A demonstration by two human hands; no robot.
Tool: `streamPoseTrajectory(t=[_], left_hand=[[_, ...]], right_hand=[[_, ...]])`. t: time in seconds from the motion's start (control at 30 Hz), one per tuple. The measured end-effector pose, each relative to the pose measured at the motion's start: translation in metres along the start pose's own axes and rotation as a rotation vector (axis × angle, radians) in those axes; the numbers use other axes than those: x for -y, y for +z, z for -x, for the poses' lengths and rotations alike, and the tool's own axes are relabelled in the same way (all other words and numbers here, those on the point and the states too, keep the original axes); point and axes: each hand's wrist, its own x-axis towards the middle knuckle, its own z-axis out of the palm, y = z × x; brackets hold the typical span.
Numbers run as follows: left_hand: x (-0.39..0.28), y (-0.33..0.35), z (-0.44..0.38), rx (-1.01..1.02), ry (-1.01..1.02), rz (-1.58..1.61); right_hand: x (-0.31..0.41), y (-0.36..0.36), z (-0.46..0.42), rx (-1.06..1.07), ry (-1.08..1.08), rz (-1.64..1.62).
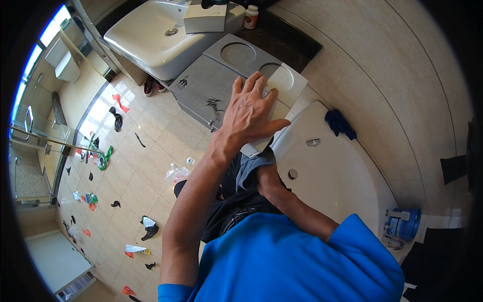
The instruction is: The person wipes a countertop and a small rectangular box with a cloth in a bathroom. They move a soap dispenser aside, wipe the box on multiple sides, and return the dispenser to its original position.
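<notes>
My left hand [251,105] lies spread, palm down, on a grey box-like cabinet [205,81] with round recesses in its top and small metal knobs on one side. Its fingers reach toward one recess, near a pale cream section [288,85] of the cabinet. Below it, my right hand [267,177] is wrapped in a blue-grey cloth [251,170], against the near end of the cabinet. The cloth and the cabinet hide most of its fingers.
A white bathtub [332,177] curves along my right, a dark blue cloth [339,124] on its rim. Ahead are a washbasin [151,37], a cardboard box [205,20] and a pill bottle [251,17]. Plastic scraps [105,156] litter the tiled floor [151,158] on the left.
</notes>
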Motion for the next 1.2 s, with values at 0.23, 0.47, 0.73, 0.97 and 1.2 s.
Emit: streamPoseTrajectory(t=[0.23, 0.47, 0.73, 0.97, 1.2], left_hand=[[-0.001, -0.006, 0.001, 0.046, 0.035, 0.009], [-0.003, -0.007, 0.002, -0.005, 0.092, 0.019], [-0.001, -0.008, 0.003, -0.003, 0.067, 0.025], [-0.003, -0.011, 0.002, -0.009, 0.079, 0.056], [0.002, -0.017, 0.002, 0.015, 0.029, 0.152]], right_hand=[[0.061, 0.026, 0.047, 0.169, 0.115, 0.175], [0.113, 0.016, 0.038, 0.145, 0.036, 0.119], [0.207, 0.018, -0.064, -0.114, -0.795, 0.503], [0.231, 0.016, -0.116, 0.088, -0.619, 0.703], [0.211, 0.008, -0.115, -0.018, -0.726, 0.721]])
